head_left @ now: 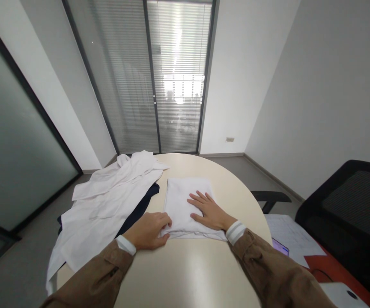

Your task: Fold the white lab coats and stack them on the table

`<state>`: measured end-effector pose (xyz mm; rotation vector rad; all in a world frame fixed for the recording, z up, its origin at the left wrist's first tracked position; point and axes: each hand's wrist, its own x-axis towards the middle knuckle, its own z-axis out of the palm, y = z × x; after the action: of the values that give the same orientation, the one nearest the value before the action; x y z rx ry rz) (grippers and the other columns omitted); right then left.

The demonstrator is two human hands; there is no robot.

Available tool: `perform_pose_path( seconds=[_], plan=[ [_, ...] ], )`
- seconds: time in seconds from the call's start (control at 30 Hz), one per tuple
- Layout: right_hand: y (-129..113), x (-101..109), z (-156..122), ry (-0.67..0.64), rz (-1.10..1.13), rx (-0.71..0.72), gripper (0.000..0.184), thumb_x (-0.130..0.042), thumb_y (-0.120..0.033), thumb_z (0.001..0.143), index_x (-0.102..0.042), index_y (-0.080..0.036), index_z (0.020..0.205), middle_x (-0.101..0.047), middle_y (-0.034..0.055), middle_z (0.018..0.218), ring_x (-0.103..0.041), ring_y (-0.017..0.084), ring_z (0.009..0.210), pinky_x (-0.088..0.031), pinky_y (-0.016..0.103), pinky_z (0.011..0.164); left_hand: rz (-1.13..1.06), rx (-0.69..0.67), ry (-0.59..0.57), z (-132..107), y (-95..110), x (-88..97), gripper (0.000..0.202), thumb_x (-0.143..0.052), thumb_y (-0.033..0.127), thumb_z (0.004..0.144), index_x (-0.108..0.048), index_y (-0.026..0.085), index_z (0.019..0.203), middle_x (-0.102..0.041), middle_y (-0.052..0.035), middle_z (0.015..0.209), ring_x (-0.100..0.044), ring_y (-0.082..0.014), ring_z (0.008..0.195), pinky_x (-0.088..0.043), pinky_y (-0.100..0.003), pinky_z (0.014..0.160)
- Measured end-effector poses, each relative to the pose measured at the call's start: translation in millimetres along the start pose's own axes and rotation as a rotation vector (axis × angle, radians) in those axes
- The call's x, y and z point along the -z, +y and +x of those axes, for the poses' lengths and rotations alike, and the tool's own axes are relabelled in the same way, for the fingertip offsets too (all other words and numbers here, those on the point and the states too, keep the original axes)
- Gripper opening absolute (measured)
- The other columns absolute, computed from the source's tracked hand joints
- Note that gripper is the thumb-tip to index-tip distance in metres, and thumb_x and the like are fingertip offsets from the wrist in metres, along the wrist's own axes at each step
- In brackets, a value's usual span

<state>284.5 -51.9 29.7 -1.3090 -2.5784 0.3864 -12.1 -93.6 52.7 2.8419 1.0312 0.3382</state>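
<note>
A white garment [181,199], folded into a flat rectangle, lies on the round cream table [185,265]. My right hand [209,211] rests palm down on its right part, fingers spread. At the near left corner, my left hand [149,230] has its fingers curled with the thumb below, pinching the cloth's edge. Layers of fabric show along the near edge. To the left, a loose heap of white shirts [111,192] covers that side of the table and hangs over its rim. Dark navy fabric [141,209] sticks out from beneath the heap.
A black mesh office chair [348,218] stands at the right, its armrest close to the table edge. Papers [292,235], a phone [280,247] and a white device [344,295] lie on the right over a red surface. Behind the table is a glass door with blinds [180,77].
</note>
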Motion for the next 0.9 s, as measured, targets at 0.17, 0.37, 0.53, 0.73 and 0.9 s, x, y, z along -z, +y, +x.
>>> perform_pose_path(
  seconds=[0.17, 0.37, 0.53, 0.73, 0.9],
  plan=[
    [19, 1, 8, 0.045, 0.015, -0.013, 0.061, -0.044, -0.060, 0.098, -0.045, -0.028, 0.150, -0.034, 0.0067, 0.161, -0.021, 0.030, 0.152, -0.012, 0.057, 0.122, 0.218, -0.087, 0.139, 15, -13, -10.3, 0.008, -0.053, 0.014, 0.087, -0.058, 0.020, 0.087, -0.064, -0.0024, 0.090, -0.063, -0.0163, 0.072, -0.043, -0.027, 0.059],
    [28, 2, 7, 0.073, 0.031, -0.009, 0.060, -0.046, -0.058, 0.097, -0.047, -0.028, 0.149, -0.036, 0.0074, 0.160, -0.023, 0.031, 0.152, -0.012, 0.058, 0.122, 0.190, -0.216, 0.181, 9, -28, -19.2, 0.013, -0.049, 0.013, 0.095, -0.060, 0.019, 0.099, -0.064, -0.0043, 0.098, -0.063, -0.0157, 0.080, -0.048, -0.025, 0.068],
    [25, 5, 3, 0.091, 0.019, 0.018, 0.056, -0.049, -0.054, 0.096, -0.052, -0.027, 0.145, -0.041, 0.0086, 0.158, -0.027, 0.030, 0.150, -0.014, 0.059, 0.122, -0.036, -0.141, 0.145, 4, -27, -21.1, 0.030, -0.048, 0.003, 0.090, -0.059, 0.021, 0.112, -0.063, -0.0048, 0.105, -0.062, -0.0161, 0.094, -0.050, -0.026, 0.083],
    [24, 7, 2, 0.073, 0.018, 0.051, 0.056, -0.054, -0.057, 0.094, -0.055, -0.029, 0.142, -0.044, 0.0098, 0.155, -0.030, 0.033, 0.149, -0.016, 0.064, 0.119, 0.001, -0.050, 0.156, 9, -20, -16.8, 0.020, -0.058, 0.009, 0.086, -0.062, 0.021, 0.102, -0.064, -0.0033, 0.094, -0.060, -0.0194, 0.089, -0.047, -0.030, 0.077],
    [24, 7, 3, 0.063, 0.020, 0.058, 0.058, -0.055, -0.061, 0.093, -0.055, -0.031, 0.142, -0.043, 0.0106, 0.156, -0.029, 0.033, 0.149, -0.017, 0.064, 0.118, 0.125, -0.148, 0.206, 17, -17, -19.2, 0.012, -0.057, 0.022, 0.096, -0.064, 0.022, 0.105, -0.064, -0.0048, 0.096, -0.058, -0.0205, 0.088, -0.046, -0.033, 0.077]
  ],
)
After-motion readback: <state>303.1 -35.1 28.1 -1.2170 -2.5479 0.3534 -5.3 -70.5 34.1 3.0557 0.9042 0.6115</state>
